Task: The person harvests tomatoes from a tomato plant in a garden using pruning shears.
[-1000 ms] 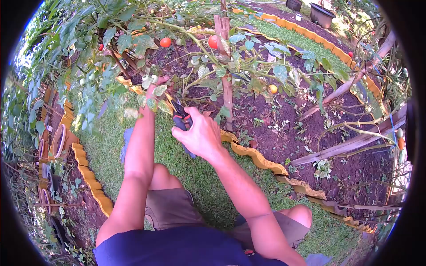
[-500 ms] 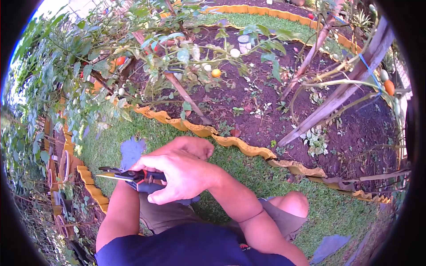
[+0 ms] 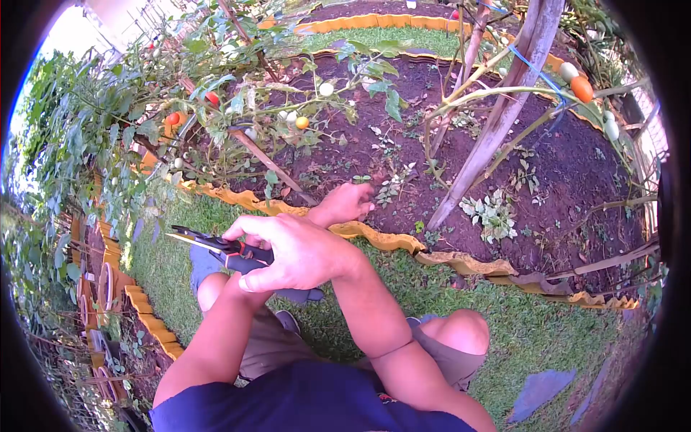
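Observation:
My right hand [image 3: 295,252] is wrapped around black pruning shears with red trim [image 3: 229,248], their narrow blades pointing left. Beneath it crosses my left forearm, and my left hand [image 3: 345,204] reaches past the yellow scalloped edging [image 3: 381,236] to the soil. Its fingers are bent and look slightly apart, with nothing visible in them. Small leafy weeds [image 3: 392,186] grow just beyond those fingertips. Part of the left wrist is hidden behind the right hand.
Tomato plants with an orange-yellow tomato [image 3: 301,122] and red ones hang over the bed at left. A slanted wooden stake [image 3: 497,129] with blue string stands at right, near an orange tomato [image 3: 581,89]. Grass [image 3: 533,338] and a flat stone [image 3: 541,394] lie on my side.
My left hand has moved forward and right, from over the grass across the edging to the soil. The shears stay in my right hand. The view has shifted slightly right.

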Motion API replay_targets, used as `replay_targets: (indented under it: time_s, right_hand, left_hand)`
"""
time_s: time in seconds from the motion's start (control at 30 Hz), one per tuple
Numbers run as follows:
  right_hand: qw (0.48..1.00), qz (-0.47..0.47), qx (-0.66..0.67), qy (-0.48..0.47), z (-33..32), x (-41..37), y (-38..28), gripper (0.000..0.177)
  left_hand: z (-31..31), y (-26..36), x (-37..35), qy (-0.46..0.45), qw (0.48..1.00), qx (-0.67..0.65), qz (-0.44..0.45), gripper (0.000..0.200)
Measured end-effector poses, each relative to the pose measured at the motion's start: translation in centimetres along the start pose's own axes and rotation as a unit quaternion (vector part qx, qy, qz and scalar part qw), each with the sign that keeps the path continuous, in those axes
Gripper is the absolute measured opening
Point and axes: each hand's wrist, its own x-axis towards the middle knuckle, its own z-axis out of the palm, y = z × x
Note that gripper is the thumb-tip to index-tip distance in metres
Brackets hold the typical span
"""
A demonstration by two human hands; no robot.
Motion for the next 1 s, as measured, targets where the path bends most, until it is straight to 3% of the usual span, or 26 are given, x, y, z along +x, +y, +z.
replay_targets:
  time_s: [0.03,0.1,0.13,0.2,0.27,0.3,0.37,0.43,0.5,0.57,0.67,0.77,0.9,1.0]
  right_hand:
    - [1.0,0.008,0.005,-0.003,-0.3,0.0,0.1,0.064]
    - [1.0,0.021,0.018,-0.013,-0.7,0.0,0.2,0.063]
    - [0.999,0.021,0.047,-0.009,-0.8,-0.2,0.5,0.063]
    - [0.998,0.038,0.024,-0.037,-1.9,-0.8,1.0,0.062]
    - [0.996,0.059,0.041,-0.057,-3.3,-1.5,2.0,0.06]
    - [0.993,0.072,0.069,-0.061,-4.0,-1.9,2.4,0.06]
    - [0.984,0.1,0.146,-0.038,-5.2,-2.9,2.7,0.062]
    - [0.973,0.135,0.189,0.004,-6.5,-4.1,1.9,0.057]
    - [0.975,0.121,0.183,0.044,-7.4,-5.2,2.5,0.055]
    - [0.961,0.14,0.222,0.084,-8.0,-6.0,1.8,0.056]
    - [0.957,0.117,0.227,0.141,-7.8,-5.9,2.3,0.056]
    - [0.955,0.13,0.214,0.16,-7.2,-5.3,1.6,0.058]
    - [0.956,0.14,0.221,0.131,-6.3,-4.6,1.5,0.059]
    - [0.956,0.136,0.235,0.112,-5.8,-4.3,1.5,0.06]
  left_hand:
    - [-0.7,-0.3,-0.8,-0.061,0.997,0.005,-0.041,0.051]
    - [-1.8,-0.6,-3.5,-0.081,0.992,-0.037,-0.089,0.038]
    - [-1.7,-1.6,-6.1,-0.038,0.985,-0.163,-0.046,0.039]
    - [-1.5,-3.4,-11.2,0.021,0.922,-0.386,0.028,0.041]
    - [-2.4,-4.3,-13.4,-0.003,0.824,-0.561,0.074,0.045]
    - [-3.2,-5.0,-13.9,-0.023,0.85,-0.522,0.07,0.045]
    - [-5.3,-6.3,-14.4,-0.027,0.98,-0.2,-0.002,0.044]
    - [-8.0,-4.3,-16.3,0.003,0.996,-0.042,-0.078,0.039]
    - [-8.4,-4.9,-17.1,0.161,0.975,-0.151,-0.035,0.027]
    - [-10.2,-3.1,-17.6,0.249,0.96,-0.12,-0.05,0.022]
    - [-11.6,-1.2,-17.5,0.39,0.897,-0.21,-0.002,0.015]
    - [-13.1,0.4,-17.4,0.499,0.845,-0.183,0.064,0.008]
    - [-14.7,-0.7,-16.9,0.58,0.769,-0.249,0.101,0.009]
    - [-15.7,-1.3,-17.4,0.596,0.745,-0.28,0.101,0.012]
